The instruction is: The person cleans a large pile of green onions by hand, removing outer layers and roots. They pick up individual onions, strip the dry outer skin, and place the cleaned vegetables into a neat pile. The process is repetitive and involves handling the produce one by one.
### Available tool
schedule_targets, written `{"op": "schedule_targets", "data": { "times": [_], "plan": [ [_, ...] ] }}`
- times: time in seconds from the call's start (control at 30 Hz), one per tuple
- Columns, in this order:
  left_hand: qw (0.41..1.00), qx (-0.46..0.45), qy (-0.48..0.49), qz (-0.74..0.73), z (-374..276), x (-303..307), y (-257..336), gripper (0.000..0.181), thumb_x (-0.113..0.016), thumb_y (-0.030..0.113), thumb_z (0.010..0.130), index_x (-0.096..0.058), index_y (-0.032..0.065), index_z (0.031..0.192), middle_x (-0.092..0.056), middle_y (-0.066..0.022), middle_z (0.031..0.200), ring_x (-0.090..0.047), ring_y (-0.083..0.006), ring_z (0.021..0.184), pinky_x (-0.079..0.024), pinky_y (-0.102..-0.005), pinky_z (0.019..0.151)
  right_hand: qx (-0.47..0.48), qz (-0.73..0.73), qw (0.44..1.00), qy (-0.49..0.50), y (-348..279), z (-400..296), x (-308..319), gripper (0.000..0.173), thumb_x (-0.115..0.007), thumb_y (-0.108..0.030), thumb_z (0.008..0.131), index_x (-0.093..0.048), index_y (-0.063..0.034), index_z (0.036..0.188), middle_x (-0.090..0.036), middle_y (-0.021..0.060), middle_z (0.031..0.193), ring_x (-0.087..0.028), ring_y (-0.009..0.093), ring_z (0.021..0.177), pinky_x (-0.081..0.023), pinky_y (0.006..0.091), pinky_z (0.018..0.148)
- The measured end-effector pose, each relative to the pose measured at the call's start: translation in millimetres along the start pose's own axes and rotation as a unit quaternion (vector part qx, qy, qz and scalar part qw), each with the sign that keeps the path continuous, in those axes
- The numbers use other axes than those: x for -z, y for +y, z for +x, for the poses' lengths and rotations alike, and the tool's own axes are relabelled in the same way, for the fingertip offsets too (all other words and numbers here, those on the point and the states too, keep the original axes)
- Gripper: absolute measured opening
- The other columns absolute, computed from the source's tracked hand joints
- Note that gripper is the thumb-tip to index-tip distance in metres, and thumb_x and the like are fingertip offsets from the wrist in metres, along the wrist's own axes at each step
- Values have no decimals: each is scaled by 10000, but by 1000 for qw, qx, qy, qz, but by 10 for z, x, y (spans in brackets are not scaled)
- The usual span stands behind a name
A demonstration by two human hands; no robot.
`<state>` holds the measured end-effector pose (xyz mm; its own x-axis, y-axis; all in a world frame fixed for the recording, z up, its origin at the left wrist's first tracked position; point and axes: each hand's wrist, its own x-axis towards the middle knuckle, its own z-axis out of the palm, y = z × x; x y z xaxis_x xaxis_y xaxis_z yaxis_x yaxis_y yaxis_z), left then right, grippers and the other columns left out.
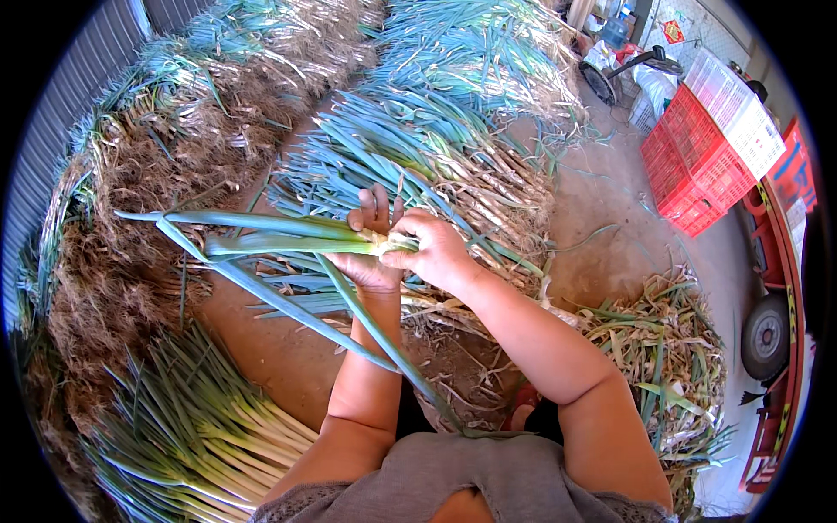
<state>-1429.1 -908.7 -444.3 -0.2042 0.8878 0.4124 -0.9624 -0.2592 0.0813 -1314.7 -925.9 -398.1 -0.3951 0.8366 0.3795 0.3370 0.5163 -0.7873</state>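
A green onion stalk [294,243] with long bent leaves lies across both hands at the middle of the view, its leaves pointing left and down towards my lap. My left hand [371,252] is under the stalk, palm up, fingers partly curled around it. My right hand [428,248] pinches the sheath near its pale base between thumb and fingers. Behind the hands lies a heap of unpeeled green onions [497,189] with dry, brownish sheaths. At the lower left rests a pile of clean green onions [261,431] with smooth white stems.
Root-covered onion bundles [131,222] line the left wall; more onions [458,46] lie at the back. Peeled leaf scraps [673,366] are heaped at right. Red plastic crates [696,157], a white crate [735,111] and a red vehicle's wheel [765,337] stand further right.
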Motion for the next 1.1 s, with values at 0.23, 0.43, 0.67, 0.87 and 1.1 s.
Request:
{"op": "schedule_targets", "data": {
  "times": [0.23, 0.43, 0.67, 0.87, 1.1],
  "plan": [
    [993, -13, -117, 30, 20, -1, 57, 354, -515, 431, 814, -519, 137, 619, -542, 3, 1100, -339, -196, 1207, -277, -420, 1026, -32, 233, 971, 37, 265, 44, -139, 159, -662, -153, 773, -585, -14, 765, -544, 10, 664, -504, 95, 614, -409, 250, 606],
    [993, 17, -82, -82, 12, -31, 180, 247, -507, 249, 821, -446, 141, 607, -510, 40, 804, -472, -129, 911, -324, -420, 997, -177, 533, 827, 33, 331, -61, 213, 136, -491, -203, 888, -551, -82, 893, -557, 31, 614, -519, 135, 507, -434, 261, 496],
    [985, 39, -119, -119, 69, 9, 654, 189, -448, 164, 799, -403, 138, 617, -362, 26, 586, -402, -101, 501, -432, -345, 777, -215, -538, 783, -228, 1379, -1991, 2242, 213, -487, -152, 801, -544, -108, 1002, -620, 80, 706, -608, 295, 673, -458, 418, 578],
    [997, 16, 54, -53, 12, 191, 697, 308, -497, 386, 728, -400, 110, 631, -387, -16, 598, -441, -145, 554, -438, -371, 739, -502, -405, 695, -316, 1140, -2315, 2721, 572, -592, -182, 749, -393, -129, 1282, -502, 162, 1201, -458, 340, 1122, -385, 393, 902],
    [970, -31, 241, -11, 70, 179, 391, 535, -424, 610, 754, -426, 88, 641, -430, -32, 585, -451, -171, 498, -453, -382, 643, -125, -300, 917, -229, 95, -508, 739, 542, -624, -347, 779, -426, -144, 1241, -593, 124, 1005, -585, 269, 873, -459, 396, 754]
  ]
}}
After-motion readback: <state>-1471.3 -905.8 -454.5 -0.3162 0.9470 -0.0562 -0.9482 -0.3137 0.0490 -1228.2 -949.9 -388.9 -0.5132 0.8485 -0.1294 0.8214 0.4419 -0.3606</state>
